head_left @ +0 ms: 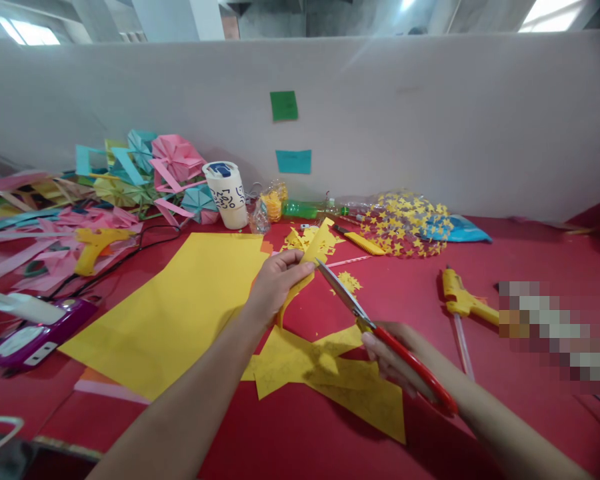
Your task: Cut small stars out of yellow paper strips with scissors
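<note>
My left hand [276, 283] pinches a narrow yellow paper strip [321, 241] between thumb and fingers, above the middle of the red table. Red-handled scissors [414, 373] are in my right hand [393, 350], fingers wrapped about the handles. Their blades point up and left, with the tips by the strip near my left thumb. Under both hands lie yellow paper offcuts [330, 373]. A small heap of yellow paper stars [349, 283] sits just beyond the blades, and yellow paper scraps [300, 239] lie behind the strip.
Large yellow sheets [195, 300] cover the table's left middle. Glue guns lie left [96, 247] and right [465, 297]. A purple power strip [43, 333] is at the left edge. Along the wall stand a white cup [227, 197], a green bottle [305, 209] and a yellow cutter [363, 240].
</note>
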{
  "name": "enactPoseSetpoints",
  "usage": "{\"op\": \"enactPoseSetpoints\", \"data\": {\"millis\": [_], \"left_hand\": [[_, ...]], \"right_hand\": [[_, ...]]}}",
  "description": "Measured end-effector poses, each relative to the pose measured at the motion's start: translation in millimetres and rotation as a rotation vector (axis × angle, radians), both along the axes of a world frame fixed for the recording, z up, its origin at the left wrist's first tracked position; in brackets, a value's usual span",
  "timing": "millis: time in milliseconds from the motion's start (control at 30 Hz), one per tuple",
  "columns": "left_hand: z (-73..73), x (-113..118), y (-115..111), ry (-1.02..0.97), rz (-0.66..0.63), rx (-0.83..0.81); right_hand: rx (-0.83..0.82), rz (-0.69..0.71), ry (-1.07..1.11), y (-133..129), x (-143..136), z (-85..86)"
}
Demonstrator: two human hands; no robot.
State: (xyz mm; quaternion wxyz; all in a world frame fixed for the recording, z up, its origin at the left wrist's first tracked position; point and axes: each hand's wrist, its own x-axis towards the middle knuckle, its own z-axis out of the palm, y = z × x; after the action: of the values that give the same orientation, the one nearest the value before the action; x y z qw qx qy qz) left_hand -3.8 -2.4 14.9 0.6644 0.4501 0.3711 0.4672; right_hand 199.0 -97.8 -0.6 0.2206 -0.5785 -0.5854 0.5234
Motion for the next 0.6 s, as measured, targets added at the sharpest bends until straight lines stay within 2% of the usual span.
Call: {"op": "enactPoseSetpoints", "data": {"millis": [200,400,600], "left_hand": [[2.7,-1,0,0.033,0.013,-0.020],[-0.7,-4,4,0.083,0.007,-0.008],[2.0,-13,10,0.156,-0.087,0.010]], "right_hand": [[0.009,0.037,0.010,0,2,-0.2],[-0.022,0.035,-0.064,3,5,5.6],[-0.022,0.054,-0.098,2,8,8.9]]}}
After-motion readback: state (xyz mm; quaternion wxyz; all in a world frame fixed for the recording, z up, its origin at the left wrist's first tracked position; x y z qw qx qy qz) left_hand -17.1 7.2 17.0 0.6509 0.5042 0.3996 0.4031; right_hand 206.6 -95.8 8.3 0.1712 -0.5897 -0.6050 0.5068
